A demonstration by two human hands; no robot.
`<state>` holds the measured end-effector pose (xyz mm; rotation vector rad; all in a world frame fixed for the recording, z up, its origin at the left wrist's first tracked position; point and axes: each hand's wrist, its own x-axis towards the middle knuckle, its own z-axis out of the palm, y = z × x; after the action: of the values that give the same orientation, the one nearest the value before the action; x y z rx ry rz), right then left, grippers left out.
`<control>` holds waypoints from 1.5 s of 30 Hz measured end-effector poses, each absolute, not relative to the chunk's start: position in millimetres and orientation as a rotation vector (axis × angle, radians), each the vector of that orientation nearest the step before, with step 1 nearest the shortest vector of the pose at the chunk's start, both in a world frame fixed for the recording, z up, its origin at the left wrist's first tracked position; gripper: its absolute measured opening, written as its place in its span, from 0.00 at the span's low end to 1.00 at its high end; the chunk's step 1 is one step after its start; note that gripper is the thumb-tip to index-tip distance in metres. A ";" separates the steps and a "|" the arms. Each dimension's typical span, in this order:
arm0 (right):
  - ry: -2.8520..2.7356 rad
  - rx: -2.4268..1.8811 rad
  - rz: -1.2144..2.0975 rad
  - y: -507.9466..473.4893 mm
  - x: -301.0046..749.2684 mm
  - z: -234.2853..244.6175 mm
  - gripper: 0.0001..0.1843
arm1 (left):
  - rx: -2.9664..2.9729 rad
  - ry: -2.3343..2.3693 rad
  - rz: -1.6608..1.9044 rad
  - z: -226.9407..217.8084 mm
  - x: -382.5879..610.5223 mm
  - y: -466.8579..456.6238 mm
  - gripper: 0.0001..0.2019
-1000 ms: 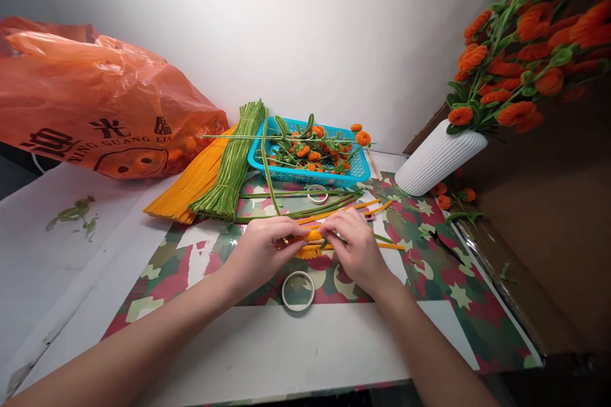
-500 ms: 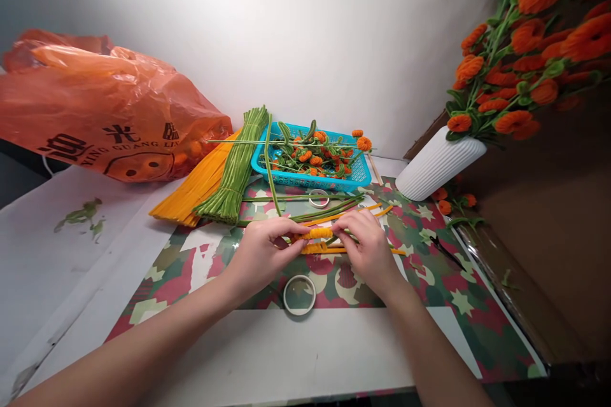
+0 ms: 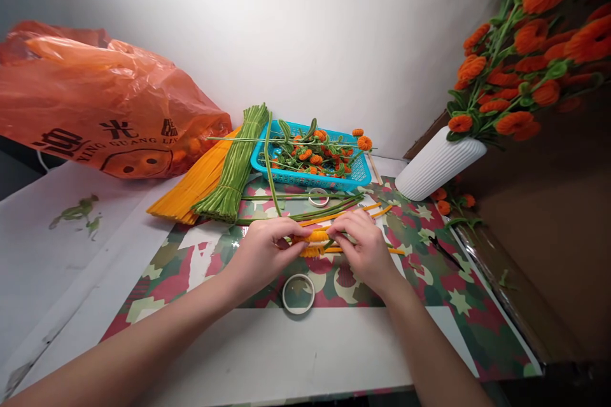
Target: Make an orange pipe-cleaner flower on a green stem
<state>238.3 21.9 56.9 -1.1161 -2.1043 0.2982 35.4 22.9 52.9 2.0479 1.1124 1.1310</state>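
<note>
Between my two hands is a yellow pipe cleaner coil, wound tight like a spring. My left hand pinches its left end between thumb and fingers. At the other end, the fingertips of my right hand are closed on it as well. A second yellow coil lies just below, close to my left thumb. Loose yellow pipe cleaners stretch out on the table around my right hand. Green pipe cleaners lie just behind. My fingers hide the coil's ends.
A blue basket of orange flowers stands at the back, beside green and yellow bundles. An orange plastic bag is at left. A white vase of flowers leans at right, near black scissors. A tape roll lies in front.
The coil between my fingers looks slightly shorter, and my right hand has shifted a little to the left. My left hand keeps its pinch. The view has moved slightly.
</note>
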 end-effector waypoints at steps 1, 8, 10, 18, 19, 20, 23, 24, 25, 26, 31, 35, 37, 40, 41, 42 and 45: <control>-2.084 -1.108 0.321 21.7 237.0 56.6 0.08 | 2.050 1.107 1.131 52.9 35.3 23.2 0.06; -1.895 -1.157 0.486 19.1 233.2 57.1 0.06 | 2.013 1.146 1.120 52.3 33.2 24.4 0.05; -1.896 -1.175 0.491 18.4 234.8 57.3 0.06 | 1.978 1.170 1.121 52.0 32.8 24.4 0.06; -1.747 -1.240 0.603 17.4 233.4 55.6 0.04 | 1.679 1.121 1.046 55.2 32.6 25.4 0.09; -1.687 -1.267 0.654 17.8 233.0 55.4 0.03 | 1.577 1.098 1.030 55.6 32.2 26.2 0.11; -1.620 -1.300 0.709 18.2 232.7 55.1 0.02 | 1.466 1.075 1.012 55.7 31.6 27.1 0.12; -1.445 -1.367 0.881 20.3 232.5 53.5 0.05 | 1.197 1.032 0.966 54.3 29.5 30.2 0.14; -1.402 -1.368 0.934 21.0 232.2 52.7 0.06 | 1.141 1.029 0.959 53.4 29.0 31.0 0.14; -1.365 -1.358 0.986 21.6 231.6 51.9 0.07 | 1.098 1.027 0.950 52.5 28.6 31.6 0.14; -1.329 -1.342 1.037 21.9 230.9 51.0 0.08 | 1.061 1.024 0.943 51.7 28.5 31.8 0.14; -1.190 -1.233 1.222 21.1 226.3 47.4 0.10 | 0.917 0.992 0.919 50.0 30.0 30.2 0.18; -1.209 -1.196 1.207 19.5 225.1 44.8 0.12 | 0.851 0.966 0.965 47.7 30.9 29.9 0.18; -1.259 -1.226 1.110 18.7 224.9 43.1 0.11 | 0.844 0.942 1.012 46.0 30.7 30.2 0.18; -1.300 -1.275 0.975 17.9 224.0 40.6 0.09 | 0.852 0.888 1.028 44.2 30.6 29.7 0.17; -1.299 -1.280 0.961 17.9 223.6 39.8 0.08 | 0.856 0.870 1.018 43.9 30.6 29.3 0.18; -1.297 -1.280 0.961 17.9 223.2 39.1 0.08 | 0.861 0.855 1.003 43.7 30.7 28.9 0.18; -1.300 -1.269 0.985 18.2 222.8 37.6 0.08 | 0.876 0.842 0.967 43.2 30.7 28.0 0.20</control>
<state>222.8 18.2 37.6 -1.2687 -1.2999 0.9852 30.7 28.0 43.2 0.8755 0.8424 0.9671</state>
